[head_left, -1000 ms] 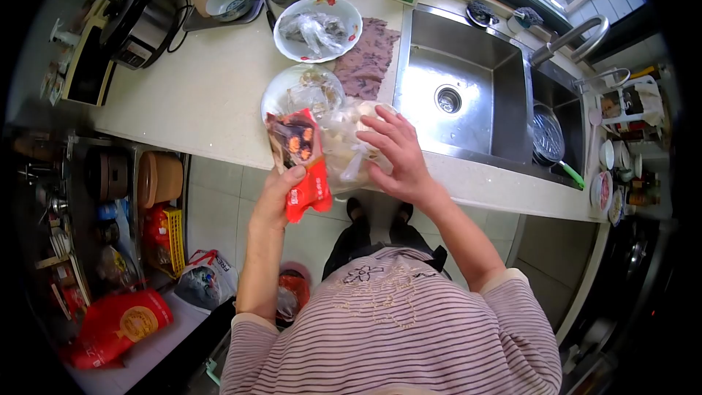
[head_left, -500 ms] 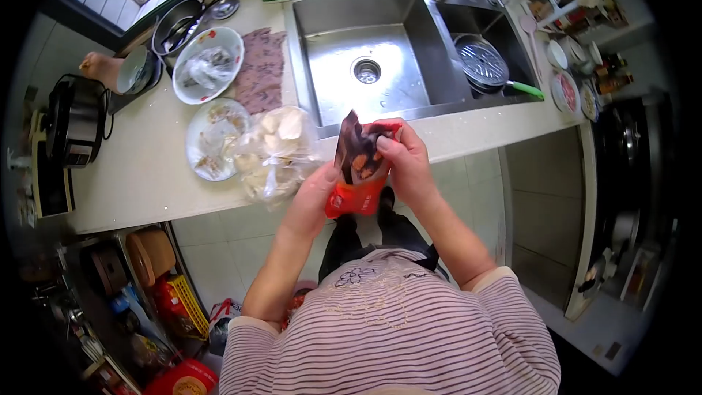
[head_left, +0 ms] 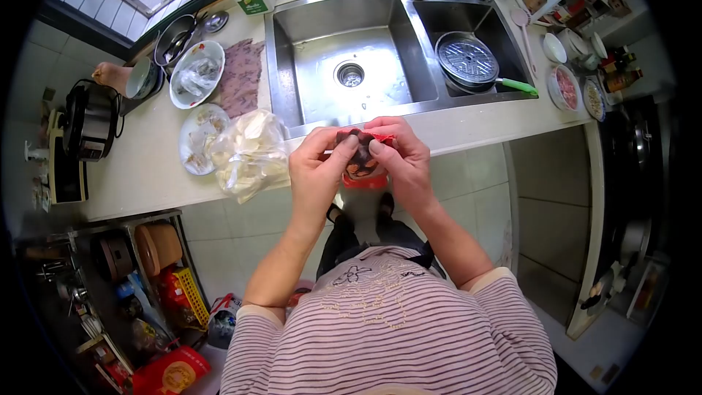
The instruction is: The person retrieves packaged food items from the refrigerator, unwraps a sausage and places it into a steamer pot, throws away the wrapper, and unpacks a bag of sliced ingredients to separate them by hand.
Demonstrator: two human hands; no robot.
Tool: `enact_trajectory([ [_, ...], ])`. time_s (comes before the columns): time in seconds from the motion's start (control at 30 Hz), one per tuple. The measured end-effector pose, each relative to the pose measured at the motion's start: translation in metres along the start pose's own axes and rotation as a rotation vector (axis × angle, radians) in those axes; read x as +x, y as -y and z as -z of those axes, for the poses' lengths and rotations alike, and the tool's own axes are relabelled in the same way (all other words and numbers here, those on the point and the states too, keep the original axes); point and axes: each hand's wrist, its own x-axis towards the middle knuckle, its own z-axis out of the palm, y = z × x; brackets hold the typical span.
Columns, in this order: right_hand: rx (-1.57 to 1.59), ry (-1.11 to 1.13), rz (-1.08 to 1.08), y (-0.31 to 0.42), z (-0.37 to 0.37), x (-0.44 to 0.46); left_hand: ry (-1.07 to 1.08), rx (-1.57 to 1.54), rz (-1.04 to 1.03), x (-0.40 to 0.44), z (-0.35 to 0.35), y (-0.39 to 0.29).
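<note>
A red and dark printed packet is pinched at its top edge between both hands, in front of the counter edge below the sink. My left hand grips its left side, thumb on the front. On its right side, my right hand has closed round the top edge, its thumb near the other one. To the left, a knotted clear plastic bag of pale pieces lies at the counter's edge, against a white plate with scraps. Whether the packet is torn open cannot be made out.
Behind the packet is a steel sink, with a green-handled pan in its right basin. A bowl with crumpled plastic and a patterned cloth lie left of it. Bowls stand at the right.
The packet moved right, away from the bag, and my right hand took hold of it. Both hands have since come closer together at its top. The view has turned toward the sink.
</note>
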Motion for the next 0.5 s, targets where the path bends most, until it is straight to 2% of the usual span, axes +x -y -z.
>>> enact_trajectory([
  [0.1, -0.203, 0.010, 0.035, 0.007, 0.026, 0.007, -0.029, -0.049, -0.018, -0.001, -0.020, 0.005],
  [0.2, -0.412, 0.070, 0.006, 0.026, 0.048, 0.017, 0.009, 0.098, -0.132, 0.005, -0.033, 0.014],
  [0.3, -0.642, 0.133, 0.114, 0.044, 0.067, 0.028, 0.081, 0.139, -0.196, 0.011, -0.048, 0.008],
  [0.4, -0.987, 0.297, 0.406, 0.060, 0.079, 0.044, 0.177, 0.341, -0.222, 0.018, -0.061, -0.003],
  [0.5, -1.111, 0.467, 0.464, 0.052, 0.099, 0.054, 0.239, 0.684, -0.417, 0.031, -0.071, 0.000],
])
